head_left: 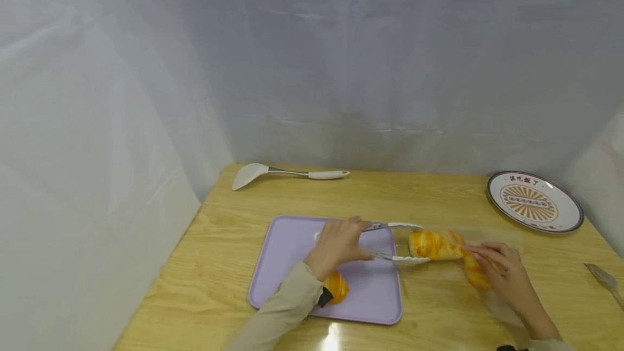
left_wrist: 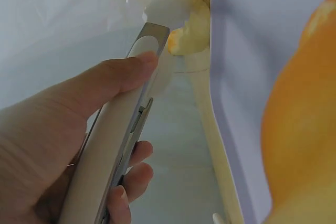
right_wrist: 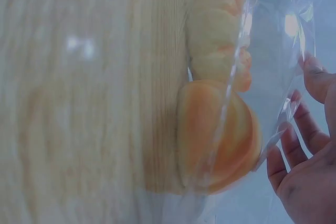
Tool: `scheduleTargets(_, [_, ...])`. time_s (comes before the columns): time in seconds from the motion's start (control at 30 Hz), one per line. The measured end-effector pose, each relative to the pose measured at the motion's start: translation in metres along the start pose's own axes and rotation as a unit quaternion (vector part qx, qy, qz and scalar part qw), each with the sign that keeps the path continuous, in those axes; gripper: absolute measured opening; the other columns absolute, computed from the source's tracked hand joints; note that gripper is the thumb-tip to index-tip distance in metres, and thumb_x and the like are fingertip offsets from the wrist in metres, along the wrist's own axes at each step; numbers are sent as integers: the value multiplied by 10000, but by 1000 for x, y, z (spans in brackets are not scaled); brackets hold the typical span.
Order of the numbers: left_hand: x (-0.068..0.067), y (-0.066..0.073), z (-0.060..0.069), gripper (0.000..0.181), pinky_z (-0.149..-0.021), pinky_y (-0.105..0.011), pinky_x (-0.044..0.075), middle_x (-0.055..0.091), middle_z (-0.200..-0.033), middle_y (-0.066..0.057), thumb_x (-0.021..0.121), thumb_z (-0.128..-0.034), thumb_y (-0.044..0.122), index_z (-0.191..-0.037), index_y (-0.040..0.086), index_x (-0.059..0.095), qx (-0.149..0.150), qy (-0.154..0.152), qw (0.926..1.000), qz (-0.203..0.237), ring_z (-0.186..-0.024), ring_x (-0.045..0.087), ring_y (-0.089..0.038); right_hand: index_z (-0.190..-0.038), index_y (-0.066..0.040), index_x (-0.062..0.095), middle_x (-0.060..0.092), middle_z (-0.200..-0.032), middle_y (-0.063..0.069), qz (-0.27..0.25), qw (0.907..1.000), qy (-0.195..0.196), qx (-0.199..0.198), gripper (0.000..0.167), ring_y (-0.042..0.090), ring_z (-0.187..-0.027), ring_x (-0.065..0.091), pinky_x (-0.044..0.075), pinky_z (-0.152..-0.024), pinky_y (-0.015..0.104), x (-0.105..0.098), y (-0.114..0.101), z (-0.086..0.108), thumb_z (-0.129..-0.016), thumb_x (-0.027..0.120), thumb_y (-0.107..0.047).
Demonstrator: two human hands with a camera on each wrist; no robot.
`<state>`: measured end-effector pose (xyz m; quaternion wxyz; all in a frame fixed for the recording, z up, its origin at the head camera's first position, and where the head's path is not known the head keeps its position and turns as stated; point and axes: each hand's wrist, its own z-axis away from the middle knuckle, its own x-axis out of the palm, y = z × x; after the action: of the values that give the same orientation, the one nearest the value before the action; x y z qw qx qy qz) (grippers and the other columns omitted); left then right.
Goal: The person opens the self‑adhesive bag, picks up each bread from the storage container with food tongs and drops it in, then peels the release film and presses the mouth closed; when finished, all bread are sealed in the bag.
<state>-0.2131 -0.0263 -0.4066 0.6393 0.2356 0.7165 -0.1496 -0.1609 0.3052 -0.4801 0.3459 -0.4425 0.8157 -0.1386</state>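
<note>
My left hand (head_left: 338, 245) holds a pair of tongs (left_wrist: 113, 135), thumb on one white handle and fingers at the other. In the head view the tongs' spread white tips lie either side of the left end of a long bread roll (head_left: 436, 245); whether they touch it, I cannot tell. My right hand (head_left: 504, 272) pinches the edge of a clear plastic bag (right_wrist: 283, 30). Through the bag's film show the long roll and a rounder bread roll (right_wrist: 215, 135). Another orange-brown bread (head_left: 336, 287) sits on the purple tray (head_left: 285, 253), partly hidden by the left wrist.
A white spatula (head_left: 292, 172) lies along the back edge of the wooden table (head_left: 195, 264). At the back right stands a patterned plate (head_left: 531, 202). A metal utensil (head_left: 604, 278), partly cut off, lies at the right edge. Pale sheeting (head_left: 341, 69) hangs behind the table.
</note>
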Motion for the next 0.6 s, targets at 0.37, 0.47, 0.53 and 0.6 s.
scheduleTargets(0.37, [-3,-30,30,718,-748,-370,537,696,-1220,56,868,-636,499,-1284,292,639,-628,-41,9844,1641,-1033,679,-188,-936,30,731,521,-1123,-279,80,10000,22,20,143,-85,-1077,420,247,-942,107,0,4,2,-857,634,99])
scheduleTargets(0.47, [-8,-44,47,737,-799,-421,531,689,-1233,18,872,-630,485,-1290,256,638,-813,8,9752,2059,-1036,666,-225,-934,43,728,524,-1119,-266,154,9999,11,-4,127,-91,-1086,413,243,-952,100,0,4,1,-856,639,88])
scheduleTargets(0.53, [-10,-54,59,750,-850,-445,525,688,-1230,-4,873,-626,478,-1291,222,637,-872,67,9724,2161,-1043,656,-229,-932,45,731,535,-1108,-253,193,9998,4,-39,124,-96,-1082,414,246,-951,95,0,4,0,-854,643,82])
scheduleTargets(0.6, [-11,-64,73,741,-820,-396,520,702,-1175,-5,881,-611,462,-1269,210,651,-898,174,9705,2231,-956,648,-184,-935,51,731,539,-1097,-262,252,9997,-15,-20,132,-104,-1066,419,254,-936,92,0,4,0,-839,651,93])
